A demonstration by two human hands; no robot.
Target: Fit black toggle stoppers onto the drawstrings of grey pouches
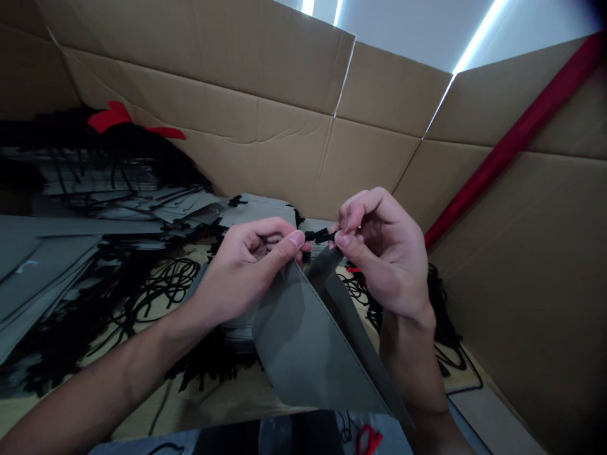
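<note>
My left hand (251, 265) pinches black cord (322, 236) between thumb and fingers, at the top corner of a grey fabric pouch (308, 354). Close beside it, my right hand (389, 259) also has its thumb and fingertips closed on the black cord. A short, bunched stretch of the cord shows between the two hands; whether it is knotted, I cannot tell. The pouch hangs tilted below the hands, its mouth gaping toward the right and a stitched seam along its edge. My fingers partly hide the cord ends.
Stacked grey pouches (42, 253) with black cords fill the left side. Loose black cords (161, 284) lie on the table. Cardboard walls (265, 133) stand behind and to the right, crossed by a dark red strip (512, 139). A red looped object (368, 439) lies at the bottom.
</note>
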